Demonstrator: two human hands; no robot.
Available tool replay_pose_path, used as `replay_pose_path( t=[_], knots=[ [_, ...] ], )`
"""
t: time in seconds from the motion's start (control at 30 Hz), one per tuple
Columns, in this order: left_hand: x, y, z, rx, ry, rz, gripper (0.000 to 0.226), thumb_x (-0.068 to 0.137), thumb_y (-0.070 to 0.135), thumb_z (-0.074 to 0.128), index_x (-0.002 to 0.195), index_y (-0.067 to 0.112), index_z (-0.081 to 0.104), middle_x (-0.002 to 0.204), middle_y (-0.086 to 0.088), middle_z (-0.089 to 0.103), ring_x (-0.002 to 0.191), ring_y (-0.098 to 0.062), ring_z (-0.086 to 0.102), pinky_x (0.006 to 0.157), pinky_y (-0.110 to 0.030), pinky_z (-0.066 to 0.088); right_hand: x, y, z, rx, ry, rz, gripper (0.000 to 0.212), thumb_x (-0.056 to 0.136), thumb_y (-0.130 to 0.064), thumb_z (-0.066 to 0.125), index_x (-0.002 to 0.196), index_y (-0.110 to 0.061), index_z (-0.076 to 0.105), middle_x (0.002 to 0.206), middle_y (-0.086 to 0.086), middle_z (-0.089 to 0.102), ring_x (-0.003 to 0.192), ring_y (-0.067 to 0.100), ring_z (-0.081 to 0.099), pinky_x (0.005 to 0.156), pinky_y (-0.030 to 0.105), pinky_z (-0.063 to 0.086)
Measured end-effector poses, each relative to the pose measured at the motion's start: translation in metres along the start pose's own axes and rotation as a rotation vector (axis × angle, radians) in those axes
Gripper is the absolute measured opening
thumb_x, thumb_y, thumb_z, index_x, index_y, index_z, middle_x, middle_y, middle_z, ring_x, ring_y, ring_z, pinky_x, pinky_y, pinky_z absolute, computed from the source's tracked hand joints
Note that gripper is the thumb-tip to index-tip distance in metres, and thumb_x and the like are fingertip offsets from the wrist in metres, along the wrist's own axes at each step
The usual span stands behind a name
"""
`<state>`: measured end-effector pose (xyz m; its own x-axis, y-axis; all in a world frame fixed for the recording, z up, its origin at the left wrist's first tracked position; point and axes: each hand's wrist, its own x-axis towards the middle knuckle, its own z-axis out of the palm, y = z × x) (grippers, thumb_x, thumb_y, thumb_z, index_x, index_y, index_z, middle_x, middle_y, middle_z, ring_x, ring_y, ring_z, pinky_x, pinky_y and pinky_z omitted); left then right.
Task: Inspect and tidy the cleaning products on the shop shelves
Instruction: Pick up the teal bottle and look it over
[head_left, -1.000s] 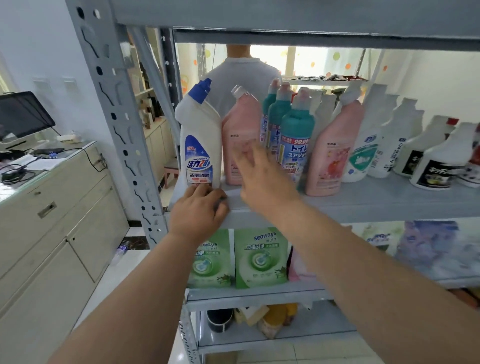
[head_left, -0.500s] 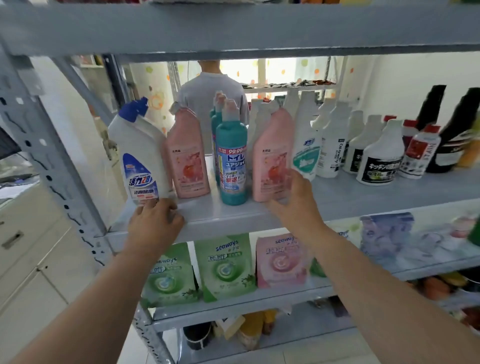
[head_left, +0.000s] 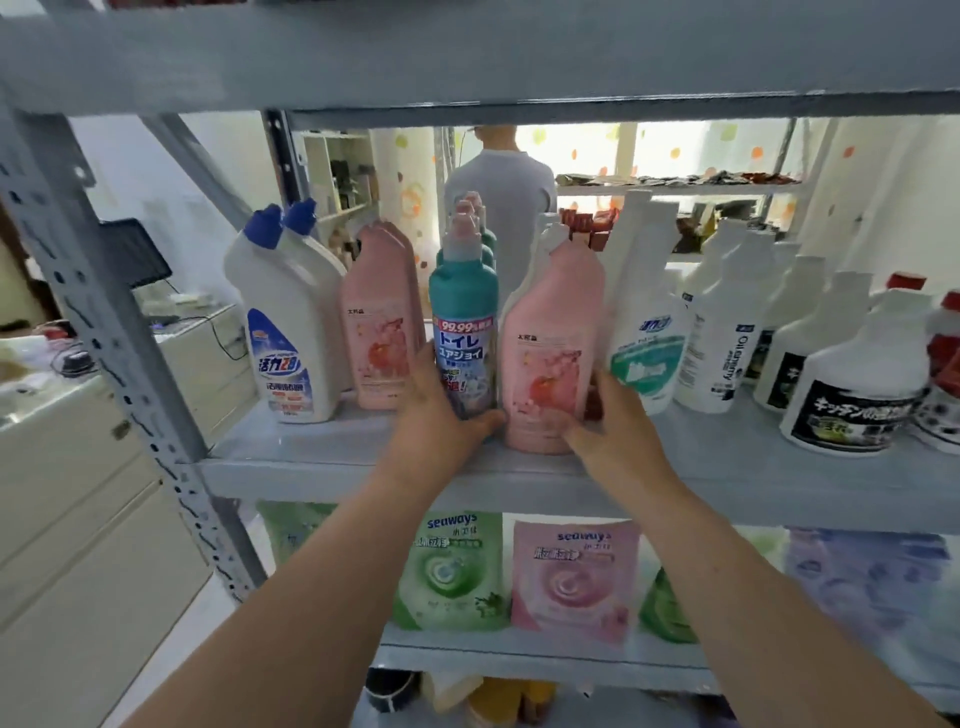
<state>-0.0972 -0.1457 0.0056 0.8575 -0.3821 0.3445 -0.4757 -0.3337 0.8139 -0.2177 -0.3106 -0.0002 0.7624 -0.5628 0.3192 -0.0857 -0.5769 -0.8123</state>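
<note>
On the grey middle shelf stands a row of cleaning bottles. My left hand grips the base of a teal toilet-cleaner bottle, thumb across its front. My right hand holds the lower right side of a pink bottle right beside it, fingers curled round the edge. Both bottles stand upright and touch each other. Left of them are a second pink bottle and two white bottles with blue caps.
White bottles and black-labelled spray bottles fill the shelf to the right. Green and pink refill pouches stand on the shelf below. A person stands behind the rack. A perforated upright and a counter are at the left.
My left hand left the white blue-capped bottle's base and took hold of the teal bottle. My right hand shifted onto the pink bottle's right side. The view moved closer.
</note>
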Motion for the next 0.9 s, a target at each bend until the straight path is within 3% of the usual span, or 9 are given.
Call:
replay_pose_path(
  t=[0.03, 0.1, 0.2, 0.27, 0.5, 0.57, 0.7, 0.8, 0.9],
  knots=[
    [0.001, -0.002, 0.001, 0.003, -0.003, -0.029, 0.107, 0.067, 0.031, 0.092, 0.15, 0.029, 0.025, 0.14, 0.002, 0.053, 0.124, -0.021, 0.056, 0.106, -0.042, 0.048, 0.0, 0.0, 0.0, 0.022, -0.028, 0.008, 0.046, 0.085, -0.038, 0.081, 0.122, -0.031, 0.055, 0.121, -0.012, 0.065, 0.097, -0.007, 0.06, 0.08, 0.013, 0.05],
    [0.001, -0.003, 0.0, -0.016, 0.012, -0.071, 0.1, 0.068, 0.031, 0.091, 0.148, 0.03, 0.031, 0.136, 0.002, 0.058, 0.121, -0.021, 0.059, 0.104, -0.043, 0.051, 0.0, -0.001, 0.001, 0.068, -0.06, 0.012, 0.047, 0.086, -0.034, 0.081, 0.125, -0.029, 0.056, 0.119, -0.015, 0.067, 0.096, -0.009, 0.059, 0.071, 0.008, 0.042],
    [-0.01, -0.002, -0.011, -0.1, 0.048, -0.076, 0.081, 0.071, 0.025, 0.089, 0.137, 0.027, 0.044, 0.113, 0.015, 0.063, 0.102, -0.005, 0.065, 0.086, -0.027, 0.054, -0.002, -0.005, 0.003, 0.078, -0.088, -0.015, 0.045, 0.086, -0.037, 0.08, 0.124, -0.031, 0.056, 0.114, -0.019, 0.067, 0.1, 0.0, 0.062, 0.076, 0.012, 0.043],
    [-0.022, -0.004, -0.025, -0.127, 0.067, -0.056, 0.072, 0.072, 0.021, 0.087, 0.13, 0.031, 0.047, 0.108, 0.019, 0.064, 0.09, 0.008, 0.064, 0.079, -0.021, 0.054, -0.002, -0.007, 0.007, 0.083, -0.106, -0.023, 0.039, 0.086, -0.036, 0.08, 0.115, -0.036, 0.054, 0.106, -0.022, 0.065, 0.096, -0.005, 0.061, 0.075, 0.011, 0.043],
    [-0.071, -0.021, -0.098, -0.224, 0.112, -0.031, 0.065, 0.078, -0.008, 0.076, 0.12, 0.037, 0.053, 0.091, 0.017, 0.069, 0.08, 0.015, 0.064, 0.062, -0.006, 0.049, -0.008, -0.039, 0.053, 0.085, -0.124, -0.083, 0.036, 0.086, -0.038, 0.079, 0.114, -0.036, 0.057, 0.107, -0.022, 0.067, 0.097, -0.008, 0.061, 0.079, 0.012, 0.046],
    [-0.076, -0.034, -0.117, -0.224, 0.108, -0.019, 0.07, 0.077, -0.006, 0.077, 0.116, 0.046, 0.051, 0.091, 0.026, 0.068, 0.083, 0.014, 0.064, 0.064, -0.006, 0.05, -0.009, -0.053, 0.074, 0.088, -0.125, -0.096, 0.032, 0.087, -0.035, 0.079, 0.108, -0.04, 0.055, 0.104, -0.023, 0.065, 0.095, -0.008, 0.06, 0.079, 0.013, 0.046],
    [-0.084, -0.064, -0.148, -0.278, 0.053, -0.037, 0.071, 0.077, -0.008, 0.077, 0.124, 0.039, 0.052, 0.099, 0.011, 0.07, 0.088, 0.006, 0.068, 0.065, -0.012, 0.055, -0.01, -0.078, 0.116, 0.086, -0.106, -0.104, 0.032, 0.092, -0.031, 0.075, 0.12, -0.033, 0.059, 0.113, -0.016, 0.067, 0.102, 0.006, 0.064, 0.089, 0.025, 0.05],
    [-0.088, -0.084, -0.164, -0.336, -0.011, -0.037, 0.077, 0.075, -0.001, 0.082, 0.119, 0.055, 0.053, 0.104, 0.018, 0.072, 0.095, -0.004, 0.071, 0.07, -0.022, 0.059, -0.009, -0.091, 0.139, 0.075, -0.085, -0.097, 0.035, 0.094, -0.031, 0.072, 0.125, -0.029, 0.057, 0.118, -0.015, 0.065, 0.108, 0.008, 0.062, 0.091, 0.025, 0.046],
    [-0.091, -0.095, -0.174, -0.407, -0.063, -0.032, 0.073, 0.069, 0.011, 0.077, 0.108, 0.068, 0.055, 0.11, 0.012, 0.073, 0.1, -0.012, 0.073, 0.076, -0.027, 0.06, -0.009, -0.099, 0.152, 0.041, -0.05, -0.085, 0.038, 0.095, -0.033, 0.071, 0.13, -0.027, 0.056, 0.125, -0.01, 0.066, 0.112, 0.012, 0.06, 0.095, 0.028, 0.047]
  ],
)
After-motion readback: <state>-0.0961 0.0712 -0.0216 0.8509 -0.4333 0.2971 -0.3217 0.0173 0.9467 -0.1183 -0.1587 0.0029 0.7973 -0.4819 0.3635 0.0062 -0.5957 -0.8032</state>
